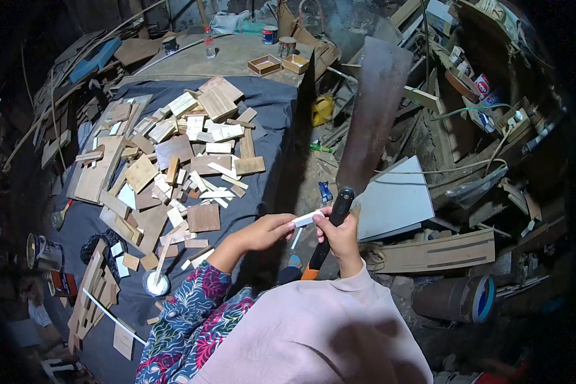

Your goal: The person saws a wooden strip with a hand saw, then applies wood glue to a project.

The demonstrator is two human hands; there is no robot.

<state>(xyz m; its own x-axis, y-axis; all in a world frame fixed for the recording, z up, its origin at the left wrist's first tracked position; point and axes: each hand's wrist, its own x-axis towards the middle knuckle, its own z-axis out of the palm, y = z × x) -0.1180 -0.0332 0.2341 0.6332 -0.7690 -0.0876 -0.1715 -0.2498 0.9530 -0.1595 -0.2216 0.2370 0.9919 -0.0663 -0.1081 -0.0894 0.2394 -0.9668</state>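
In the head view, a small pale wooden block point(306, 219) spans my two hands in front of my body. My left hand point(262, 233) pinches one end between thumb and fingers. The thumb and fingertips of my right hand point(341, 237) meet the other end. That same hand is closed around the black and orange handle point(344, 200) of a handsaw. The wide toothed saw blade point(376, 105) points up and away, stained brown. Many wood offcuts point(205, 217) lie on the dark cloth point(278, 105) to my left.
A white pot with a stick point(155, 283) stands at the cloth's near side. Two small wooden trays point(264, 64) and a plastic bottle point(209, 43) are on the far table. On my right are a white panel point(397, 195), a long board point(438, 251) and a bucket point(451, 298).
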